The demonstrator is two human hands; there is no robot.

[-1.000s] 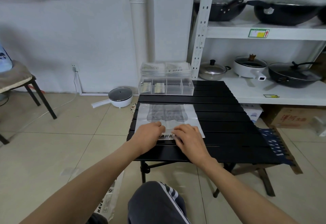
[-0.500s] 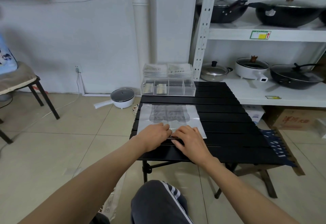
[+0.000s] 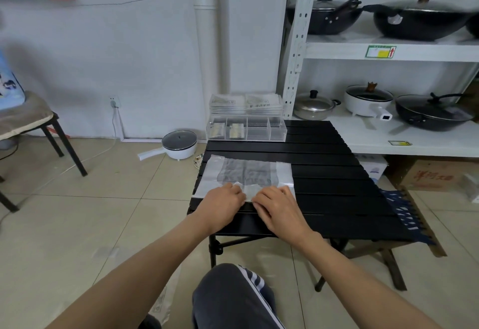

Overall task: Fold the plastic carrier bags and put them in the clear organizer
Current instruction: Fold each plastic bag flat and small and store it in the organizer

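Folding step: left hand [image 3: 220, 205] and right hand [image 3: 278, 208] pinch bag [image 3: 246, 173] near edge, frame centre; next, roll toward organizer [image 3: 246, 129].

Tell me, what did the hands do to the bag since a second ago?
Both hands, left hand and right hand, rolled the near edge of the plastic bag away from the person, hiding its printed letters. They still grip that edge. The clear organizer stayed put on the black table.

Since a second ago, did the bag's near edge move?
Yes. The bag has its near edge rolled farther up the table, toward the clear organizer, under both hands.
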